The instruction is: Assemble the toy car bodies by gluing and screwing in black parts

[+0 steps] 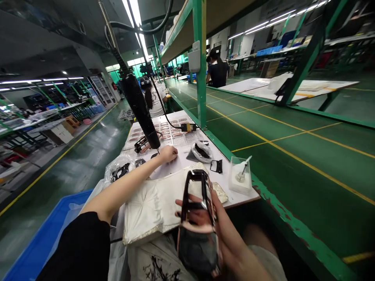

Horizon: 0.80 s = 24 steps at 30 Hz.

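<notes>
On the white counter (182, 159), a plastic bag (208, 157) holds black pieces (202, 150), a clear box (234, 188) something white (240, 177); the right hand (220, 219) grips a glossy casing (197, 251) (left hand (168, 154) curled, contents unclear).

casing (200, 249) | glossy black, rose-gold trim along side and across middle | open-framed far half, solid dark near half | whole, tilted, long axis pointing away from the person | resting in right hand (219, 215), fingers beneath
</notes>
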Each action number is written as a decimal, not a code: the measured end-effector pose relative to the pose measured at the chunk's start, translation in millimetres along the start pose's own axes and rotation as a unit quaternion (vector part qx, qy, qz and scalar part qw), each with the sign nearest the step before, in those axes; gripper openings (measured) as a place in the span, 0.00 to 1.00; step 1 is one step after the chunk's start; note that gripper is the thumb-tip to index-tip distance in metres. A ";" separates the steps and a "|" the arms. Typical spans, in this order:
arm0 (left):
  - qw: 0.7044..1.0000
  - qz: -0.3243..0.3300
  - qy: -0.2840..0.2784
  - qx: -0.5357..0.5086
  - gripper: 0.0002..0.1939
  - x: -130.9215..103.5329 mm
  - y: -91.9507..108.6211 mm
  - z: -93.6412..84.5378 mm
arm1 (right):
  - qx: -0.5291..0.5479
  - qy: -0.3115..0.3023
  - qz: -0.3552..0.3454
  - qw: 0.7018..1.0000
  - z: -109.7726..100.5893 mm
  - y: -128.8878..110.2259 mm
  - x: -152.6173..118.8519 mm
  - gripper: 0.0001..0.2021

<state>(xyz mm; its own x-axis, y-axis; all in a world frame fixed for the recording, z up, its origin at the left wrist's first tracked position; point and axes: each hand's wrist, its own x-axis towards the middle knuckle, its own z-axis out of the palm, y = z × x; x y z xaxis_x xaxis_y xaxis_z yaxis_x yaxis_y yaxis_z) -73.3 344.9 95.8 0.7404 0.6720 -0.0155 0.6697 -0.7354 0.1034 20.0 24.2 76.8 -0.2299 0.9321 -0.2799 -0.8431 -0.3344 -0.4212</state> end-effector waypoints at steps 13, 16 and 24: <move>0.997 0.023 0.060 -0.035 0.14 1.8 -12.8 8.6 | -0.157 0.062 -0.045 0.985 31.2 -48.4 95.1 0.10; 0.995 0.030 0.084 -0.053 0.13 3.3 -14.1 7.6 | -0.232 0.071 -0.059 0.968 23.4 -51.1 89.0 0.12; 0.982 0.033 0.162 -0.093 0.09 -21.3 -22.6 -21.0 | -0.510 0.157 -0.099 0.840 8.5 -74.5 69.4 0.13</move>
<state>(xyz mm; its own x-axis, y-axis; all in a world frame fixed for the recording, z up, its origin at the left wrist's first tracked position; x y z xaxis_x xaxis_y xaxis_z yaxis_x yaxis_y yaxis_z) -105.5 349.1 114.7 0.7037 0.6385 0.3116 0.5766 -0.7695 0.2746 62.7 114.9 96.1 0.1406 0.9544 -0.2632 0.0433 -0.2715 -0.9615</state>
